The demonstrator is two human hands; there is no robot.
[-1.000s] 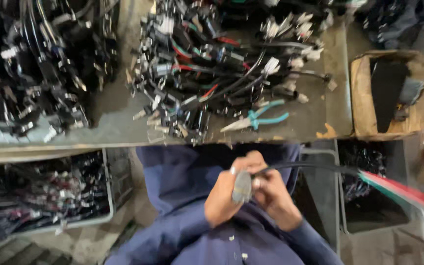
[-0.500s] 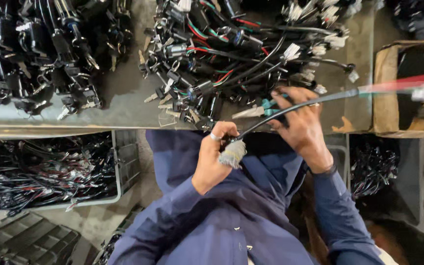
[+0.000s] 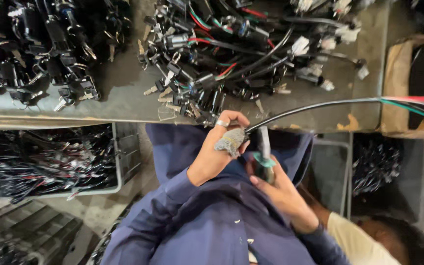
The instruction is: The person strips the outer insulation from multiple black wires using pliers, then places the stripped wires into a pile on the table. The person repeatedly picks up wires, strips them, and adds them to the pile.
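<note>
My left hand (image 3: 219,149), with a ring on one finger, grips the end of a black cable (image 3: 315,104) that carries a grey metal fitting (image 3: 229,142). The cable runs right and splits into red, green and black wires (image 3: 418,104). My right hand (image 3: 278,189) is closed around teal-handled pliers (image 3: 263,157), whose jaws point up just right of the fitting. Both hands are over my blue-clothed lap, below the bench edge.
A grey bench (image 3: 123,105) holds two heaps of black key-switch harnesses (image 3: 231,54), the other at the left (image 3: 40,54). A cardboard box (image 3: 401,88) stands at the right. Crates of more harnesses (image 3: 50,162) sit under the bench. Another person's arm (image 3: 354,240) shows at the bottom right.
My right hand picked the teal pliers off the bench and brought them down beside the fitting. My left hand kept hold of the cable end.
</note>
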